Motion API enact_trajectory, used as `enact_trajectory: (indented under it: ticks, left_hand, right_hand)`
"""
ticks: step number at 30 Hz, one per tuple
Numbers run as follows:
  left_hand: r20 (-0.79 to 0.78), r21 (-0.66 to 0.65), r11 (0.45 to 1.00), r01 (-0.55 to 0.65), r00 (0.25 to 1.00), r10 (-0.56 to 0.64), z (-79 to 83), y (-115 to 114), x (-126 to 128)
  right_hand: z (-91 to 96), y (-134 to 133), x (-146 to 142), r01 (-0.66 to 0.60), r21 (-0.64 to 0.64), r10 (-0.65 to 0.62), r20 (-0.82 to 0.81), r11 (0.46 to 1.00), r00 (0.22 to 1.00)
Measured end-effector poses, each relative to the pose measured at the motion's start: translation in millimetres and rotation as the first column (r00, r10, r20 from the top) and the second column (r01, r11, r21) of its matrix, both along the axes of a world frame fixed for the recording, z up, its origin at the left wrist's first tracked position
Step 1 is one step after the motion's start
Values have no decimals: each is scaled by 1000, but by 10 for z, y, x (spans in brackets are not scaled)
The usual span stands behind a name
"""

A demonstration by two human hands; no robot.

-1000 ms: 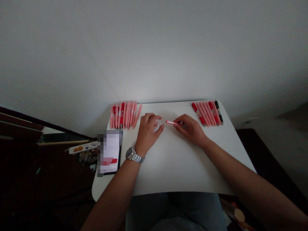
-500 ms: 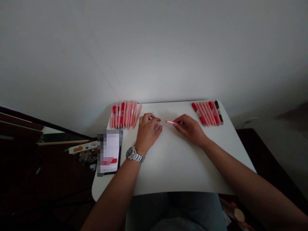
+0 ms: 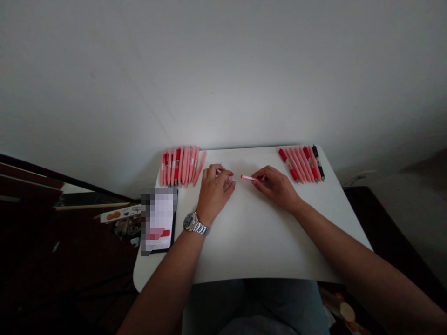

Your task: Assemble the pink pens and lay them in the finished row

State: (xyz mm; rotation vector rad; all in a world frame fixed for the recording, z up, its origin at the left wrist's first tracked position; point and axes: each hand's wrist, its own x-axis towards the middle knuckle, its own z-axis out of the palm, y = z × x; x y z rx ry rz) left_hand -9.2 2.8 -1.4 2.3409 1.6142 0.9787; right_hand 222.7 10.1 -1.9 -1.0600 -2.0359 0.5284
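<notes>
My right hand (image 3: 277, 186) pinches a pink pen (image 3: 249, 177) at one end, its other end pointing left just above the white table (image 3: 251, 237). My left hand (image 3: 213, 190), with a metal watch on the wrist, is curled beside the pen's free end, its fingers closed on something small that I cannot make out. A row of pink and red pens (image 3: 180, 166) lies at the table's far left. Another row of pink, red and black pens (image 3: 301, 163) lies at the far right.
A phone or dark-edged pad (image 3: 159, 221) lies at the table's left edge. Dark furniture with clutter (image 3: 115, 216) stands to the left. A pale wall rises behind the table. My lap shows below the near edge.
My left hand's fingers have curled in tighter and drawn slightly back from the pen's tip. The right hand and the pen have stayed almost still.
</notes>
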Motion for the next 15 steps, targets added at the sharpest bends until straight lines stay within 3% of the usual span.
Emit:
enact_trajectory:
  ticks: [15]
  left_hand:
    - [-9,-18,1000,-1,1000,1,34,-17,9]
  right_hand:
    - [-20,6,4,-15,4,15,-4,1000,1000]
